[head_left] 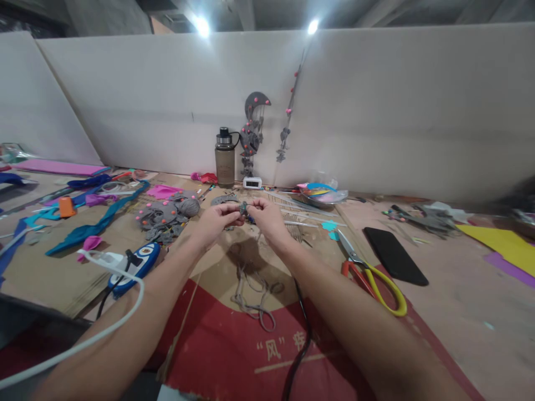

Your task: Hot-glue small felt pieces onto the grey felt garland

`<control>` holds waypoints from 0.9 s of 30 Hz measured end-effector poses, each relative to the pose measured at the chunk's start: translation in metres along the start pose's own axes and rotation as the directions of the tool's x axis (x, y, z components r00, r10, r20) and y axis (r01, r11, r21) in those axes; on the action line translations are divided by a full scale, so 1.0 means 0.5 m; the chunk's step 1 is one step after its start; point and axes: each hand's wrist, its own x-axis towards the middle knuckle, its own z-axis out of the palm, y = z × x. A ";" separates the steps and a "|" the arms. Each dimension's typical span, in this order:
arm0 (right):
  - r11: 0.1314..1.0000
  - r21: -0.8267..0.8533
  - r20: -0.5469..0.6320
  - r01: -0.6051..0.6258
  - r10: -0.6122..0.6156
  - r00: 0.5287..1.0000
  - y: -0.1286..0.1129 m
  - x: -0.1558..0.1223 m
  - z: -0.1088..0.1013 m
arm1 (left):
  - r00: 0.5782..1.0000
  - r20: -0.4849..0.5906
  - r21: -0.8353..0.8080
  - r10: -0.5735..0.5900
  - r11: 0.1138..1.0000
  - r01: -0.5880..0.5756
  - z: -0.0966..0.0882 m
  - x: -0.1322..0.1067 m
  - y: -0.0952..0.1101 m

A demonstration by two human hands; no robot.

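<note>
My left hand (220,221) and my right hand (264,216) meet over the middle of the table, both with fingers pinched. Between their fingertips is a small dark grey-green piece (243,208), too small to name surely. Below them a loose grey cord (254,309) lies in loops on the red and tan cardboard (217,340). Left of my left hand are grey felt pieces with pink dots (161,217) and a ball of grey yarn (189,206). A grey felt piece (224,199) lies just behind my hands.
Scissors (358,262) with red and yellow handles and a black phone (395,255) lie to the right. A bottle (225,159) and a small white clock (252,182) stand at the back. Decorated grey strings (251,136) hang on the white wall panel. A white cable (140,298) crosses my left forearm.
</note>
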 end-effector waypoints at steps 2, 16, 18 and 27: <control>0.999 -0.035 0.012 -0.020 0.021 1.000 0.002 0.002 -0.008 | 0.998 0.030 -0.017 -0.047 0.999 0.048 0.000 -0.002 0.006; 0.700 -0.575 0.284 0.424 -0.315 0.906 -0.022 -0.019 -0.018 | 0.984 -0.007 0.632 0.176 0.764 -0.132 -0.003 -0.013 0.027; 0.685 -0.570 0.300 0.454 -0.341 0.891 -0.018 -0.021 -0.015 | 0.985 -0.027 0.596 0.171 0.794 -0.121 0.000 -0.014 0.026; 0.839 -0.444 0.191 0.315 -0.255 0.948 -0.026 -0.042 0.005 | 0.958 -0.200 0.445 0.208 0.890 -0.100 -0.013 0.000 0.003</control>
